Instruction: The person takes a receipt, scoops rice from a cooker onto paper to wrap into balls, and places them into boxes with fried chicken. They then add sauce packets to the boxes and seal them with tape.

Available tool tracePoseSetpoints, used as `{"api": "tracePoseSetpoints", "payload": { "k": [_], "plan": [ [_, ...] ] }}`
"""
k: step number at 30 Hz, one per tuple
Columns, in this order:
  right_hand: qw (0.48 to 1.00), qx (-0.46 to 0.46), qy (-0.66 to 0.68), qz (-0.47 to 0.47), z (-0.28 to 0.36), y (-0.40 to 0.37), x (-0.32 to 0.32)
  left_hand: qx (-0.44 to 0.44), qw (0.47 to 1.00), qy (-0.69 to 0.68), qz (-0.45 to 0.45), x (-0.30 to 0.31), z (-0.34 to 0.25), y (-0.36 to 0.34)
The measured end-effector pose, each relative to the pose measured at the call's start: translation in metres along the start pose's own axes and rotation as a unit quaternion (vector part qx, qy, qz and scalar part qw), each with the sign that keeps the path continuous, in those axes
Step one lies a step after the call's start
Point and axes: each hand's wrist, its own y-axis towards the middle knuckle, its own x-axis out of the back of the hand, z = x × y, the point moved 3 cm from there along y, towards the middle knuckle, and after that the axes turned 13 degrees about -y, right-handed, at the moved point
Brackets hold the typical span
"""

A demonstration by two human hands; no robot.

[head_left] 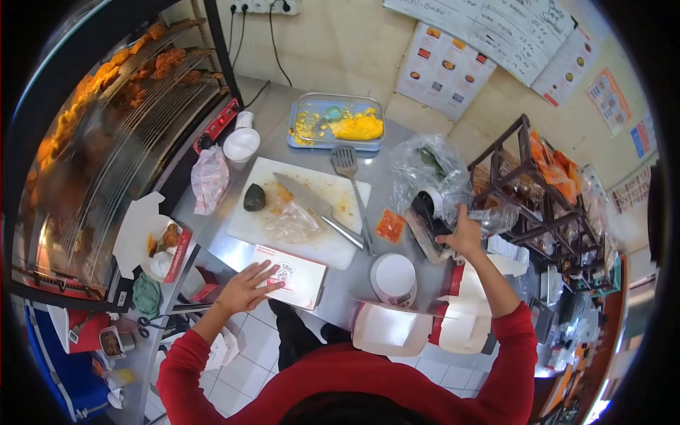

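My left hand [253, 286] lies with fingers spread on the lid of a closed white box [301, 281] at the table's front edge. At the right, my right hand [462, 234] reaches to a black item [425, 207] beside clear plastic bags [425, 166]; its thumb and fingers curve round the item's edge, and the exact contact is hard to see. Behind the box, a white cutting board [248, 212] carries a knife [304, 195], a dark green piece [254, 197] and a crumpled clear bag [292, 223]. A slotted spatula [345, 161] lies across the board's right edge.
A tray of yellow food [358, 127] stands at the back. Fried food fills the glass cabinet [163, 67] at left. Near the front are a white round scale [394, 276] and open boxes [393, 329]. A dark rack [524, 170] stands at right, with a red sachet [390, 225] nearer.
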Motion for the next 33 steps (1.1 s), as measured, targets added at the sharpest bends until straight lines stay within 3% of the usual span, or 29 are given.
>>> {"api": "tracePoseSetpoints", "payload": {
  "k": [3, 4, 7, 10, 11, 12, 14, 16, 19, 22, 23, 25, 26, 29, 32, 33],
  "plan": [
    [0.998, 0.002, -0.048, 0.045, 0.027, 0.018, 0.035, -0.018, 0.989, -0.096, -0.115, -0.011, -0.007, 0.001],
    [0.997, 0.017, -0.051, 0.063, 0.038, 0.022, 0.046, -0.047, 0.989, -0.058, -0.125, -0.010, -0.014, 0.006],
    [0.998, 0.050, -0.036, 0.034, 0.073, 0.028, 0.066, -0.021, 0.994, -0.079, -0.074, -0.003, -0.015, 0.020],
    [0.996, 0.021, 0.032, -0.077, 0.115, 0.032, 0.074, 0.078, 0.986, -0.146, 0.008, 0.015, -0.001, 0.052],
    [0.993, 0.016, 0.054, -0.102, 0.128, 0.037, 0.060, 0.035, 0.959, -0.215, -0.184, 0.021, 0.007, 0.069],
    [0.989, 0.011, 0.077, -0.129, 0.144, 0.044, 0.042, 0.026, 0.921, -0.291, -0.258, 0.027, 0.016, 0.095],
    [0.989, -0.033, 0.084, -0.116, 0.187, 0.044, 0.020, 0.051, 0.882, -0.313, -0.348, 0.039, 0.029, 0.150],
    [0.989, -0.045, 0.108, -0.087, 0.219, 0.049, -0.008, 0.075, 0.875, -0.312, -0.362, 0.010, 0.051, 0.193],
    [0.987, -0.028, 0.082, -0.138, 0.245, 0.043, -0.029, 0.133, 0.817, -0.418, -0.375, -0.012, 0.066, 0.216],
    [0.983, 0.045, 0.177, -0.027, 0.228, 0.046, -0.026, 0.139, 0.835, -0.402, -0.348, -0.005, 0.070, 0.215],
    [0.952, -0.008, 0.297, 0.078, 0.219, 0.050, -0.029, 0.137, 0.840, -0.403, -0.337, -0.001, 0.068, 0.215],
    [0.807, -0.112, 0.511, 0.274, 0.210, 0.062, -0.032, 0.113, 0.870, -0.360, -0.316, 0.007, 0.065, 0.218],
    [0.777, -0.116, 0.537, 0.308, 0.207, 0.069, -0.035, 0.101, 0.885, -0.336, -0.306, 0.009, 0.063, 0.219],
    [0.739, -0.147, 0.597, 0.276, 0.204, 0.068, -0.038, 0.055, 0.918, -0.235, -0.316, 0.001, 0.064, 0.220],
    [0.760, -0.079, 0.609, 0.213, 0.200, 0.054, -0.017, 0.050, 0.919, -0.221, -0.324, -0.005, 0.066, 0.216],
    [0.789, -0.078, 0.576, 0.200, 0.200, 0.046, -0.014, 0.048, 0.919, -0.216, -0.328, -0.005, 0.066, 0.215]
  ]
}}
